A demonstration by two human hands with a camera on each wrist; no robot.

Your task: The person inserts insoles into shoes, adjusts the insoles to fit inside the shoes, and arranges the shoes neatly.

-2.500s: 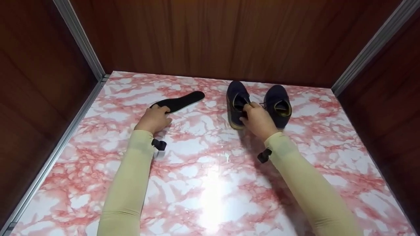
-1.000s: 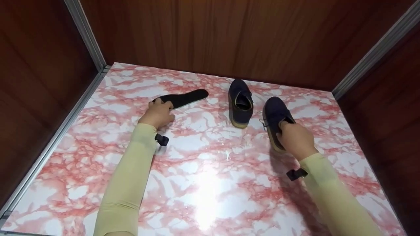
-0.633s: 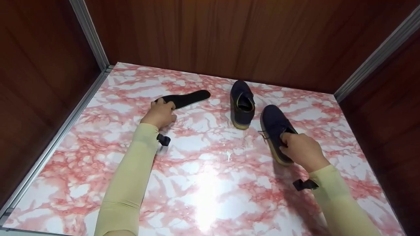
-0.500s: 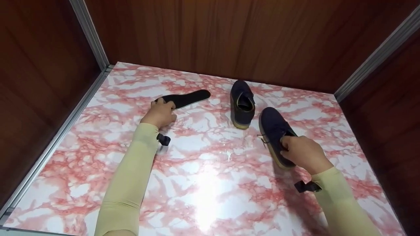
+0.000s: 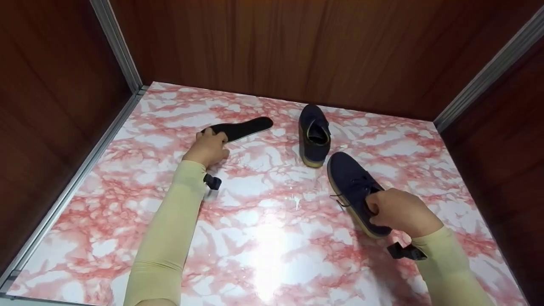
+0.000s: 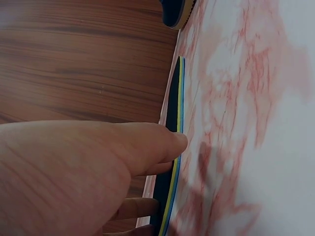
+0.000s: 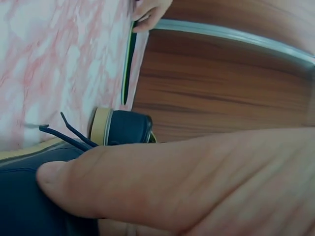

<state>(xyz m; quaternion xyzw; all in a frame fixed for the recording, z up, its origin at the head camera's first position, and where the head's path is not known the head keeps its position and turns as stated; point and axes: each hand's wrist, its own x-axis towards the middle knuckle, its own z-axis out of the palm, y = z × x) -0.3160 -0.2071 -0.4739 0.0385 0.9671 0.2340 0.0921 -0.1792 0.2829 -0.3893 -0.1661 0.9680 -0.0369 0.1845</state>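
My left hand (image 5: 206,148) rests on the left end of a flat black insole (image 5: 248,126), fingers on its top and thumb off to the side. In the left wrist view the insole (image 6: 172,110) shows a yellow and blue layered edge below its dark top. My right hand (image 5: 401,210) grips a navy lace-up shoe (image 5: 346,174) by its side near the heel, fingertips inside the opening and hidden. That shoe is angled, toe toward the back left. Its mate, another navy shoe (image 5: 313,151), stands upright just behind it, toe to the back wall.
The red-and-white marbled surface (image 5: 238,221) lies under everything. A brown wood-look back wall (image 5: 263,46) and side panels close it in, with metal rails (image 5: 119,46) at the corners. Loose laces (image 5: 340,199) stick out from the gripped shoe's left side.
My right hand has gone from the left shoe to the right one and drawn it toward me, turning its toe leftward. My left hand stays on the insole.
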